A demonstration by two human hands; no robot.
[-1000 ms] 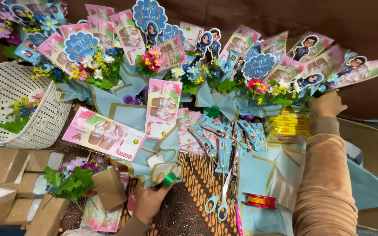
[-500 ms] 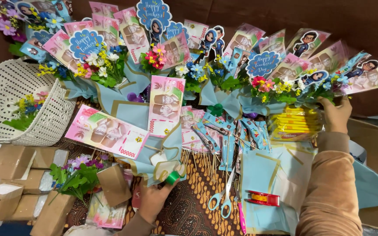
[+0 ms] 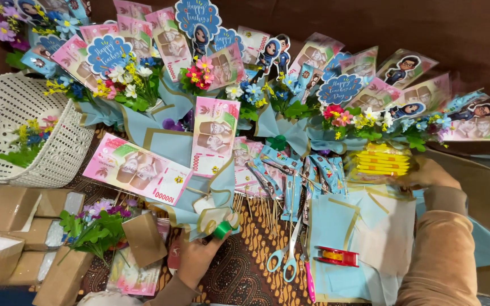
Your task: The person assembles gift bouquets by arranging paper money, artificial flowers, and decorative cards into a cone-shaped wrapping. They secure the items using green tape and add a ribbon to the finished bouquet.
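Left hand steadies a money bouquet by its stem while the right reaches to the yellow stack

The left hand [image 3: 195, 258] has its fingers pinched around the base of the bouquet [image 3: 199, 170], which lies low and centre on the patterned surface [image 3: 239, 272], a roll of green tape [image 3: 222, 229] at its stem. It is pale blue, gold-edged wrap around pink banknote cards. The right hand [image 3: 426, 173] rests on yellow packets [image 3: 382, 161], fingers hidden, so I cannot tell their state. A loose grip could probably let the wrap unfurl; scissors [image 3: 284, 258] lie near
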